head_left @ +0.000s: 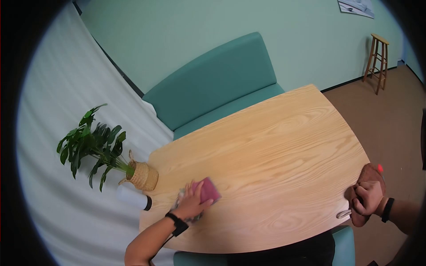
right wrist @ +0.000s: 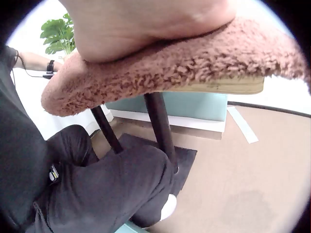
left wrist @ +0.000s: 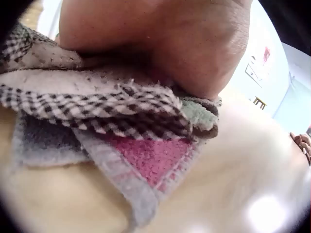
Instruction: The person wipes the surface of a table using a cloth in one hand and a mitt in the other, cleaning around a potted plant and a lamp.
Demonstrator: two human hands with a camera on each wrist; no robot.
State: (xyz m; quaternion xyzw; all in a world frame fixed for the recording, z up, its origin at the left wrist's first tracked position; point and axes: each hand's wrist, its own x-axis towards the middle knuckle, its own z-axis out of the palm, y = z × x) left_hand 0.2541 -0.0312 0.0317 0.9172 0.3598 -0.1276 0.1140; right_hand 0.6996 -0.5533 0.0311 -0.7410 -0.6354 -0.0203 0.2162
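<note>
At the near left of the table, my left hand lies over a small bundle of cloths, its fingers spread across the top. A pink cloth with a pale border sticks out past the fingers. The left wrist view shows a black-and-white checked edge bunched under the hand and a grey corner beneath it. At the table's right end my right hand, fingers curled, grips a brown fleecy piece with a rounded end. That piece overhangs the table edge, and a small pale loop lies beside it.
A potted plant in a woven basket stands at the left end, near a white cylinder with a black end. Behind the wooden table is a green bench. A wooden stool stands far right.
</note>
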